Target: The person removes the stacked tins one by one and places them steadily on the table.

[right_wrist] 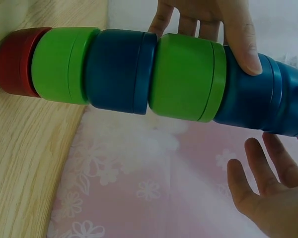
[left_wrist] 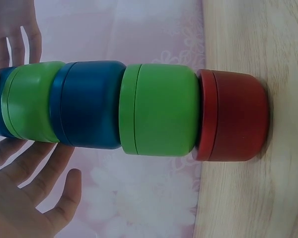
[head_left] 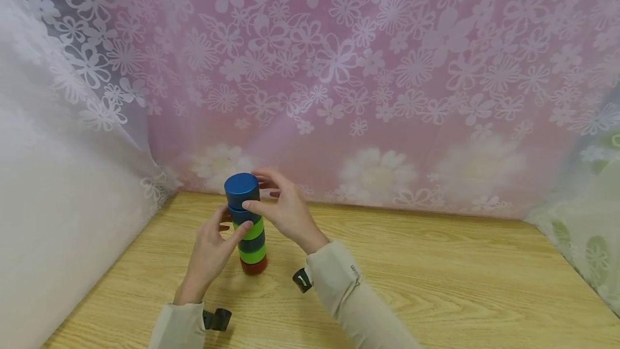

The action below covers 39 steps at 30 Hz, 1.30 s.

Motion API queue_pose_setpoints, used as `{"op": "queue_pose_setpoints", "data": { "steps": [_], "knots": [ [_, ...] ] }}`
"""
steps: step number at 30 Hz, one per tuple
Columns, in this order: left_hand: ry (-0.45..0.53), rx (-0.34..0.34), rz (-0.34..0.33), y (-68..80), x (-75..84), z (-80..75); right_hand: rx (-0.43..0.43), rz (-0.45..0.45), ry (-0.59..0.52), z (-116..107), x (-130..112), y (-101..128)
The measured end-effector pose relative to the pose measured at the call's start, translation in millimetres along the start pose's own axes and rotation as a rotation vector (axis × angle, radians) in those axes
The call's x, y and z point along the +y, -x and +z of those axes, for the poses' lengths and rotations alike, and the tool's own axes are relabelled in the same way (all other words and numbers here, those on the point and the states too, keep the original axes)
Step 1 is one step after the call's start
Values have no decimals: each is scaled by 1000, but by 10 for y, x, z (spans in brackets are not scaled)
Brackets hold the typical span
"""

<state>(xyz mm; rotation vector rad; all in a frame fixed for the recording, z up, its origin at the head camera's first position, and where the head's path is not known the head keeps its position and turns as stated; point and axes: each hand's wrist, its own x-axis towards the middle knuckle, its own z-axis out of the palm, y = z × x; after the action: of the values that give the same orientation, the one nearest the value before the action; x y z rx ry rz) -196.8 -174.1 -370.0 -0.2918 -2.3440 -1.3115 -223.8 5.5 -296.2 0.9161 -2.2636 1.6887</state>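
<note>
Notably, canister stack (head_left: 253, 244), lower left-centre; left hand (head_left: 209, 252), fingers around it; right hand (head_left: 288, 212), fingers gripping top canister (head_left: 241, 188); uneven pressure could topple it.

This is a screened-off table (head_left: 484, 279); whether at home or in a lab cannot be told. Flowered cloth (head_left: 378, 63) hangs behind it and along both sides.
</note>
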Motion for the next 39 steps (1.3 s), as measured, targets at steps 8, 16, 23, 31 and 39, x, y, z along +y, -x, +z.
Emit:
{"op": "queue_pose_setpoints", "data": {
  "steps": [8,16,23,31,39],
  "knots": [
    [-3,6,23,-2,-12,-2,-17,-23,-1,35,18,-23],
    [-15,6,28,-8,0,-5,-18,-14,14,78,7,-50],
    [-9,0,24,-3,-1,-3,9,10,6,91,-37,-42],
    [-3,1,16,-9,4,0,51,-2,-59,-11,-65,-21],
    [-4,2,17,-7,-17,1,70,17,-54,-106,0,33]
  ]
}}
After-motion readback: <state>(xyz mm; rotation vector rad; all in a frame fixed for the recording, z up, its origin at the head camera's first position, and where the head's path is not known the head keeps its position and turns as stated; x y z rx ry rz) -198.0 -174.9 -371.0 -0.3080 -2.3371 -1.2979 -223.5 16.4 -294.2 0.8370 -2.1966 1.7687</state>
